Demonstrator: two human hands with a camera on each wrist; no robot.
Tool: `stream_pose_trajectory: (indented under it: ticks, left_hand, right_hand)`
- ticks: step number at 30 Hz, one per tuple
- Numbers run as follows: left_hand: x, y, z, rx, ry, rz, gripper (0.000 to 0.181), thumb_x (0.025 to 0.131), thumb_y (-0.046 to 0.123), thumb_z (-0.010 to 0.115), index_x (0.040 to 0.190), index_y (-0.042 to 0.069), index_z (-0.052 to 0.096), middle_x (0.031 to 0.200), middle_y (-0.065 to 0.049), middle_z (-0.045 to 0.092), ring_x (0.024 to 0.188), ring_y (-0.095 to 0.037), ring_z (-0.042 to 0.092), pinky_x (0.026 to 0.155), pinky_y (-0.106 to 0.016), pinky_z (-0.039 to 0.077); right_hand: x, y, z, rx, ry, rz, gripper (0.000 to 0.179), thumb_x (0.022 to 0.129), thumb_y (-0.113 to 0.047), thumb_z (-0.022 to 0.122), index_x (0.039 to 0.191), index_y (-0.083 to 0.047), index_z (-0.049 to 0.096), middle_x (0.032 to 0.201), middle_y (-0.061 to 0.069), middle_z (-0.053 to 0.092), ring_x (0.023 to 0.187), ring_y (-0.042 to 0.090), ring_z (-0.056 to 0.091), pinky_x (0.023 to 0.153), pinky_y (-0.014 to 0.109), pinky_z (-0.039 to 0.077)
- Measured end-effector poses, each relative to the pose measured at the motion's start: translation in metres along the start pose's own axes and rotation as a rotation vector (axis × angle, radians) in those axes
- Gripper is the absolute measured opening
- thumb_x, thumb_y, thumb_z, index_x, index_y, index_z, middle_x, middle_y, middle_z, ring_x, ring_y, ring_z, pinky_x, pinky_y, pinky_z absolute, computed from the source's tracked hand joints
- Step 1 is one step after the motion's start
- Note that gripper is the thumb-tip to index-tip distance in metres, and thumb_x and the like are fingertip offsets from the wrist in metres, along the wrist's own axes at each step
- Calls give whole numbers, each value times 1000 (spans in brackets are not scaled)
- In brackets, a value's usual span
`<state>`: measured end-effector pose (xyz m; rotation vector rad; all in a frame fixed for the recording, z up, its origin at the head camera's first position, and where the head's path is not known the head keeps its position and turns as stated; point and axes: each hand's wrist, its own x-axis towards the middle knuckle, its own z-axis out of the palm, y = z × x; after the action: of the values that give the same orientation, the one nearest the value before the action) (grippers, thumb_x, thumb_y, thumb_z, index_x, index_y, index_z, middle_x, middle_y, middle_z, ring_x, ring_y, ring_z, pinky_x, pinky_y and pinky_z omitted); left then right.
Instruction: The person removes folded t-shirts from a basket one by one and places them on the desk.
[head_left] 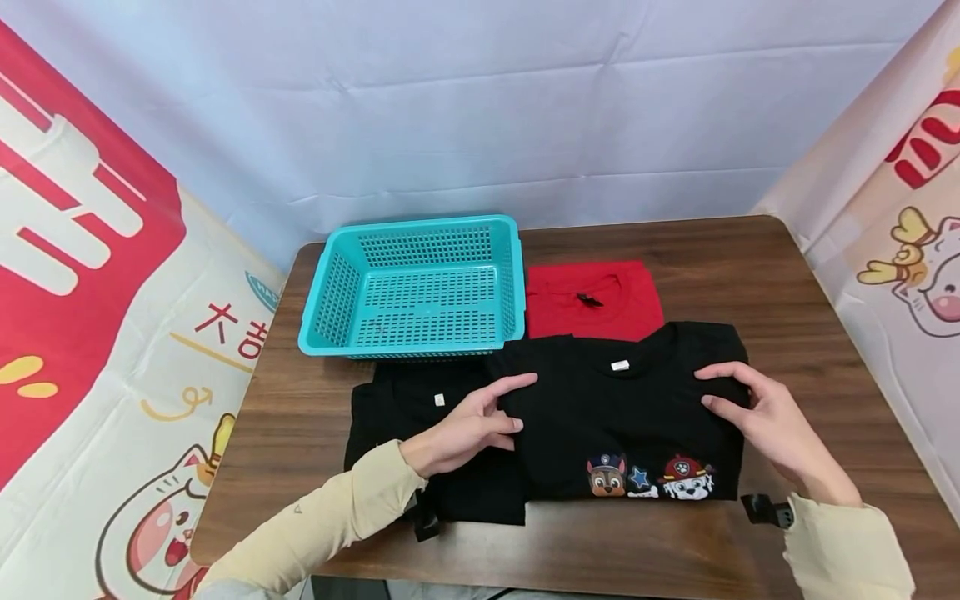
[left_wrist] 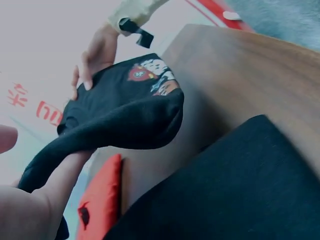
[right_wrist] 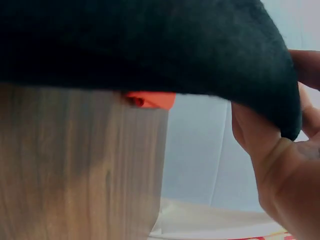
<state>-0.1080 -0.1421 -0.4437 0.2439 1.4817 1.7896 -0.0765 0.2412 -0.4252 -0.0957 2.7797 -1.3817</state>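
Note:
A folded black T-shirt with cartoon dog heads printed near its lower edge hangs between both hands, lifted off the table. My left hand grips its left side, and my right hand grips the right side. In the right wrist view, the shirt's edge lies between the thumb and fingers. Under my left forearm lies another folded black T-shirt, with a small white neck label. Behind the held shirt is a folded red T-shirt, its front part hidden in the head view.
A turquoise plastic basket with slotted walls stands at the back left of the wooden table, beside the red shirt. Light curtains hang close behind the table, and printed cloths border its sides.

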Motion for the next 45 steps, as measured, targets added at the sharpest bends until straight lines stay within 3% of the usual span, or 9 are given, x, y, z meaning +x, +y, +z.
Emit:
stream_pose_trajectory:
  ticks: [2, 5, 8, 10, 19, 32, 35, 42, 45]
  left_hand:
    - [2, -4, 2, -7, -9, -20, 66, 90, 0, 55, 148, 26, 38, 59, 5, 43, 66, -9, 58, 85, -35, 56]
    - [5, -8, 4, -29, -19, -32, 66, 90, -1, 53, 149, 25, 38, 95, 2, 59, 81, -11, 62, 89, -39, 55]
    - [8, -12, 5, -64, -41, -38, 67, 90, -3, 51, 149, 23, 37, 139, -7, 48, 102, -15, 62, 92, -42, 54]
    - [10, -15, 6, -81, -49, -49, 66, 90, -3, 51, 149, 23, 36, 146, -12, 43, 108, -17, 62, 93, -43, 53]
    - [20, -25, 11, -94, -39, -87, 63, 92, -3, 50, 148, 22, 38, 144, -14, 47, 116, -23, 58, 98, -46, 50]
    - [30, -35, 23, -130, -51, -156, 62, 92, -5, 47, 149, 19, 37, 145, -13, 46, 120, -28, 57, 99, -50, 48]
    - [32, -36, 24, -126, -43, -166, 61, 92, -5, 47, 149, 18, 37, 145, -13, 45, 121, -30, 57, 100, -51, 48]
    - [39, -42, 26, -130, -42, -195, 62, 92, -2, 48, 150, 19, 35, 147, -11, 42, 121, -29, 56, 102, -51, 45]
    - [42, -42, 28, -150, -41, -219, 63, 92, -2, 48, 150, 18, 34, 148, -11, 41, 121, -28, 56, 102, -51, 45]
  right_hand:
    - [-2, 3, 0, -11, -5, 5, 26, 91, -11, 66, 117, -10, 61, 108, -27, 53, 84, 4, 42, 63, 19, 35]
    - [-3, 6, 0, -18, -13, 7, 24, 91, -11, 66, 115, -10, 62, 107, -27, 53, 87, 3, 42, 65, 17, 35]
    - [-4, 8, -1, -27, -25, 12, 23, 91, -11, 66, 113, -11, 62, 107, -28, 53, 90, 1, 42, 67, 16, 34]
    - [-5, 9, -1, -32, -36, 22, 23, 91, -11, 66, 113, -11, 62, 106, -28, 52, 89, 1, 42, 67, 16, 34]
    - [-10, 23, -3, -63, -88, 77, 23, 91, -13, 66, 113, -11, 61, 108, -24, 51, 94, -2, 41, 70, 14, 34]
    - [-15, 42, 1, -116, -78, 73, 22, 88, -9, 67, 109, -11, 63, 106, -20, 53, 90, -2, 42, 69, 15, 31]
    - [-15, 44, 1, -133, -74, 75, 21, 88, -8, 67, 109, -11, 63, 108, -14, 56, 91, -5, 41, 70, 15, 31]
    - [-12, 49, 5, -175, -63, 60, 22, 87, -3, 65, 108, -9, 63, 111, 16, 60, 81, 0, 41, 65, 18, 29]
    - [-11, 52, 6, -195, -58, 50, 22, 86, -1, 65, 107, -8, 64, 111, 22, 62, 81, -3, 40, 66, 16, 29]
